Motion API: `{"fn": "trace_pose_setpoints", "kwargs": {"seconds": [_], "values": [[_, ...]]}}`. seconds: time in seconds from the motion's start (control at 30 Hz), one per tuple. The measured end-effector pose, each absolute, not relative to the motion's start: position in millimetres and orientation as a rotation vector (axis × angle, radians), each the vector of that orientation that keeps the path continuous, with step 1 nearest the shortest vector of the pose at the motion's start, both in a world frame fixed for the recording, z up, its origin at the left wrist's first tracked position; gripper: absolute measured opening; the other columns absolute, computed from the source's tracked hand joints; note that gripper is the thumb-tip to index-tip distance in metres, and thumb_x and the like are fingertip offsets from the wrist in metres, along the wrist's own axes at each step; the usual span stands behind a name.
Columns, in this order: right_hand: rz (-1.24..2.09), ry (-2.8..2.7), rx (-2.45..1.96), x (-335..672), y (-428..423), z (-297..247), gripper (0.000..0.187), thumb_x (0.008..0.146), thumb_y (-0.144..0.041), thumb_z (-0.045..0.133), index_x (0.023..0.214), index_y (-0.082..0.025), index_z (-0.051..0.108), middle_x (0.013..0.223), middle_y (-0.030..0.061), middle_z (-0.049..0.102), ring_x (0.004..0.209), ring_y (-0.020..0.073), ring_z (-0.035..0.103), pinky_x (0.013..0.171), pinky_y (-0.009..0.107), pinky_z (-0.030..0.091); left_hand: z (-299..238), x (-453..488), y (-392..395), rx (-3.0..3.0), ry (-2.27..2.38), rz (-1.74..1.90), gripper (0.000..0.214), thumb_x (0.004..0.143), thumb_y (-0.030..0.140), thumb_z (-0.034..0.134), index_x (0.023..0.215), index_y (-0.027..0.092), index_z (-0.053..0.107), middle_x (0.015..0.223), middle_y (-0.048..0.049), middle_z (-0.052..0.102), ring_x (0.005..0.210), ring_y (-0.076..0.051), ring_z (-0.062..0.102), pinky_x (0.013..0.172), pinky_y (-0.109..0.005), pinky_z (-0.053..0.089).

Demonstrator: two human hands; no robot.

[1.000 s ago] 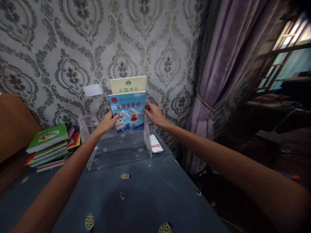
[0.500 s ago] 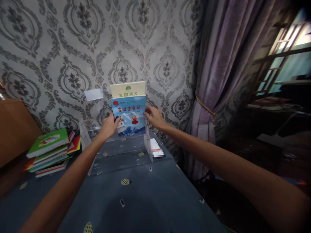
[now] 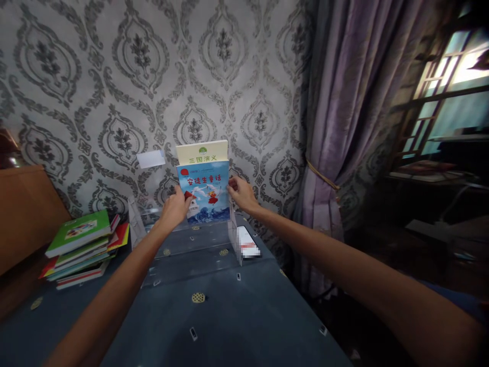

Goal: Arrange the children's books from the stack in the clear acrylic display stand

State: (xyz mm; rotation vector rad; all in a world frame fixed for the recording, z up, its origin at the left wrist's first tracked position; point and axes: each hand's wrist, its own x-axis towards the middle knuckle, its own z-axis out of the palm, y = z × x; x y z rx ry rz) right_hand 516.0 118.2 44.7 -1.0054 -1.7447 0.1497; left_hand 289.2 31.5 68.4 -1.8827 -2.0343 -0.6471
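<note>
A blue picture book (image 3: 208, 196) with red lettering stands upright in front of a taller cream book (image 3: 202, 152), whose top edge shows above it. My left hand (image 3: 178, 206) grips the blue book's left edge, thumb on the front cover. At its right edge, my right hand (image 3: 241, 193) is closed with thumb and fingertips against the side. Both books are at the right part of a clear plastic rack (image 3: 234, 239). Whether their bottoms rest on the rack I cannot tell.
Left of the rack lies a stack of books (image 3: 82, 232), a green one on top. A phone (image 3: 247, 242) lies against the rack's right side on the dark blue tablecloth (image 3: 229, 321). The patterned wall (image 3: 255, 71) rises behind, with a purple curtain (image 3: 324, 204) at right.
The view has shifted slightly, so everything sits a little lower in the picture. Both hands stay at the edges of the blue book, with little change between them and the rack.
</note>
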Motion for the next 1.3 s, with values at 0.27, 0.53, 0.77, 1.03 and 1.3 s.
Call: {"fn": "trace_pose_setpoints", "kwargs": {"seconds": [0.27, 0.53, 0.77, 1.03, 1.3], "values": [[0.186, -1.736, -1.008, 516, 114, 40, 0.018, 0.081, -0.019, 0.053, 0.094, -0.017, 0.064, 0.085, 0.0054, 0.069, 0.078, 0.0201, 0.062, 0.079, 0.033, 0.049, 68, 283, 36, -1.952, -1.977, -0.658, 0.039, 0.1, 0.043, 0.047, 0.122, 0.011, 0.042, 0.1, -0.0224, 0.074, 0.1, -0.035, 0.073, 0.081, -0.037, 0.051], [0.216, -1.707, -0.97, 517, 112, 51, 0.022, 0.084, -0.025, 0.052, 0.098, -0.015, 0.066, 0.095, 0.0082, 0.072, 0.086, 0.0208, 0.065, 0.083, 0.033, 0.051, 70, 280, 33, -1.994, -1.964, -0.64, 0.038, 0.101, 0.041, 0.047, 0.124, 0.012, 0.041, 0.102, -0.022, 0.074, 0.099, -0.035, 0.073, 0.08, -0.036, 0.051], [0.245, -1.646, -0.971, 508, 119, 78, 0.032, 0.087, -0.032, 0.053, 0.11, -0.016, 0.068, 0.102, 0.0098, 0.073, 0.096, 0.0239, 0.067, 0.087, 0.035, 0.052, 68, 283, 30, -1.975, -1.975, -0.627, 0.041, 0.101, 0.04, 0.046, 0.127, 0.01, 0.038, 0.102, -0.0231, 0.074, 0.099, -0.036, 0.073, 0.08, -0.037, 0.051], [0.324, -1.632, -1.021, 499, 118, 72, 0.029, 0.085, -0.038, 0.054, 0.086, -0.015, 0.072, 0.083, 0.0071, 0.072, 0.079, 0.0232, 0.065, 0.077, 0.033, 0.05, 66, 277, 36, -2.046, -1.932, -0.71, 0.048, 0.099, 0.039, 0.048, 0.133, 0.009, 0.033, 0.102, -0.0244, 0.073, 0.101, -0.038, 0.072, 0.082, -0.041, 0.052], [0.347, -1.63, -0.996, 500, 116, 69, 0.027, 0.08, -0.038, 0.052, 0.073, -0.017, 0.067, 0.072, 0.0025, 0.067, 0.071, 0.0202, 0.06, 0.068, 0.028, 0.044, 65, 267, 44, -2.143, -1.898, -0.757, 0.04, 0.098, 0.036, 0.05, 0.128, 0.013, 0.039, 0.099, -0.0172, 0.074, 0.097, -0.034, 0.073, 0.083, -0.039, 0.052]]}}
